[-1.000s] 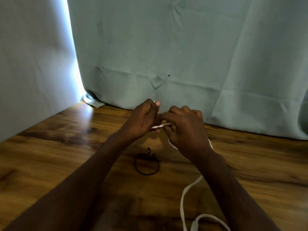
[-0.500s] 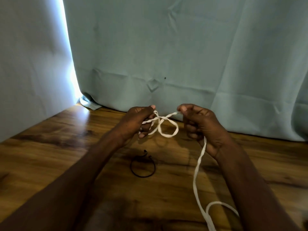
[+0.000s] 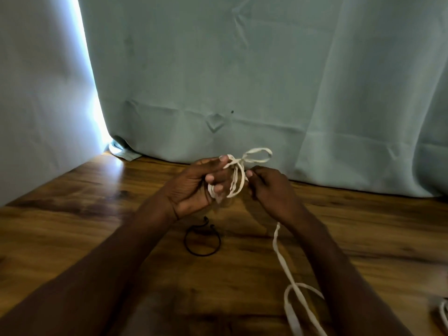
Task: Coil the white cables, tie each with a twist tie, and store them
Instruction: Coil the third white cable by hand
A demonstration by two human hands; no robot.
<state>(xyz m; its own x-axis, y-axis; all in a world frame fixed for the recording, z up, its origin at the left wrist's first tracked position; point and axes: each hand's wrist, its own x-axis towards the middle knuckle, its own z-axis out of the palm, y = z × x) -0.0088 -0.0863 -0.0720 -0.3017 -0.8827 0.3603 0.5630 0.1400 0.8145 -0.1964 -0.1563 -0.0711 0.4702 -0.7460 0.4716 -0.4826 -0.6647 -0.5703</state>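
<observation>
A flat white cable (image 3: pixel 238 177) is looped between my two hands above the wooden table (image 3: pixel 84 226). My left hand (image 3: pixel 198 185) holds the loops, its fingers curled with strands running round them. My right hand (image 3: pixel 269 187) pinches the cable just right of the loops. One loop sticks up toward the curtain. The cable's loose length hangs below my right wrist and trails across the table to the bottom edge. A black twist tie (image 3: pixel 202 240), bent into a ring, lies on the table below my left hand.
A pale green curtain (image 3: pixel 266 81) hangs close behind the table's far edge. A grey wall stands at the left. Another bit of white cable (image 3: pixel 443 316) shows at the bottom right corner.
My hands spread apart, drawing a loop out of the cable, then closed together again. The cable now sits in more loops round my left fingers, one sticking upward.
</observation>
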